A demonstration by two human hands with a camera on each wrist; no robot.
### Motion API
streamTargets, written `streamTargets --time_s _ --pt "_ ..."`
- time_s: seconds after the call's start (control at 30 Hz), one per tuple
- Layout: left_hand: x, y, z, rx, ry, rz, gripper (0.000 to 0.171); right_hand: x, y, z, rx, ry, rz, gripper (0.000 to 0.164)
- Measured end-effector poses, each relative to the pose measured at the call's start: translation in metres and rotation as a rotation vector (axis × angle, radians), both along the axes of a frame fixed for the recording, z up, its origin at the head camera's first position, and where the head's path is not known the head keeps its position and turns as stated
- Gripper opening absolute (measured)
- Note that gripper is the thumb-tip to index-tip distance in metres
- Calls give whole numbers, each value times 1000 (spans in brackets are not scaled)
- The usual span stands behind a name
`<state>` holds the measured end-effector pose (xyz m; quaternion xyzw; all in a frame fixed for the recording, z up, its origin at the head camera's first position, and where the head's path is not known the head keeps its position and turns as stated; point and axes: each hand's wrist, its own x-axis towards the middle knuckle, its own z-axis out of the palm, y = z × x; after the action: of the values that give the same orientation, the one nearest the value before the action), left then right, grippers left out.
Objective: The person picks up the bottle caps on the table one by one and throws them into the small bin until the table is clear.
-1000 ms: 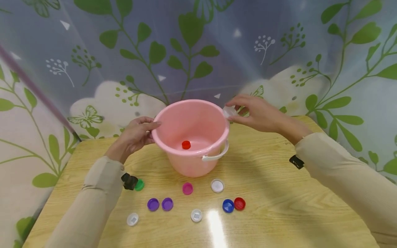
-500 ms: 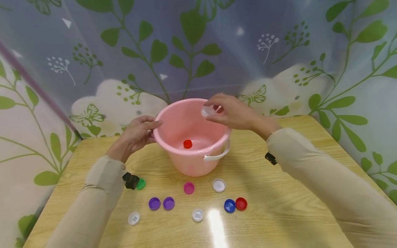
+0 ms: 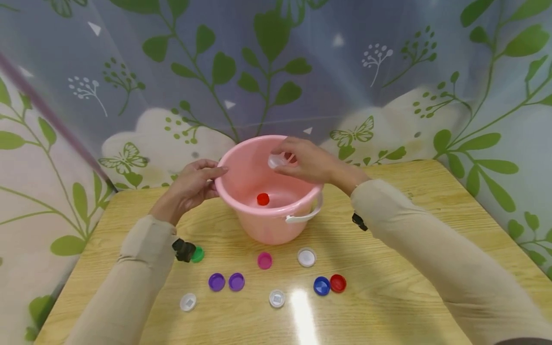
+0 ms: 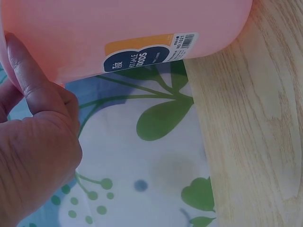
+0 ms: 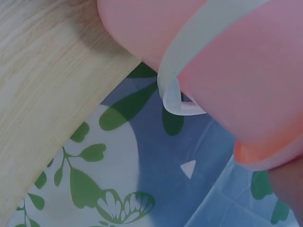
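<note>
A pink bucket (image 3: 271, 225) stands on the wooden table with a red bottle cap (image 3: 263, 199) on its bottom inside. My left hand (image 3: 195, 186) grips the bucket's left rim, thumb over the inner side and fingers outside; the left wrist view shows this hand (image 4: 40, 127) at the rim as well. Inside the bucket's mouth, over the right rim, my right hand (image 3: 308, 160) pinches a translucent plastic cap (image 3: 276, 160) between thumb and fingers. Only a sliver of the right hand (image 5: 289, 187) shows in the right wrist view, so the cap is hidden there.
In front of the bucket lie several caps: green (image 3: 197, 254), purple (image 3: 217, 281), pink (image 3: 265, 260), blue (image 3: 321, 286), red (image 3: 338, 283) and white (image 3: 277, 298). The bucket's white handle (image 3: 304, 218) hangs at its right front. A leaf-patterned cloth (image 3: 172, 96) rises behind the table.
My right hand has moved left from outside the right rim to over and into the bucket's mouth, still holding the translucent cap. The left hand keeps its grip on the rim.
</note>
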<state>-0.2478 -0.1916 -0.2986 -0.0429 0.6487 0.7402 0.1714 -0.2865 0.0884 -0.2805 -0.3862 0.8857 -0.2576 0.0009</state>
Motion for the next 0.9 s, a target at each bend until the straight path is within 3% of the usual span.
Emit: streamTargets --time_s 0.23,0.5,0.9 --pt "-1 1 1 2 1 0 27 -1 -1 -3 38 23 1 45" --pt "1 1 0 19 -11 10 27 1 -3 -5 80 -9 -21 42" --pt "0 0 -5 66 -16 19 28 0 -5 -6 84 -6 -14 42"
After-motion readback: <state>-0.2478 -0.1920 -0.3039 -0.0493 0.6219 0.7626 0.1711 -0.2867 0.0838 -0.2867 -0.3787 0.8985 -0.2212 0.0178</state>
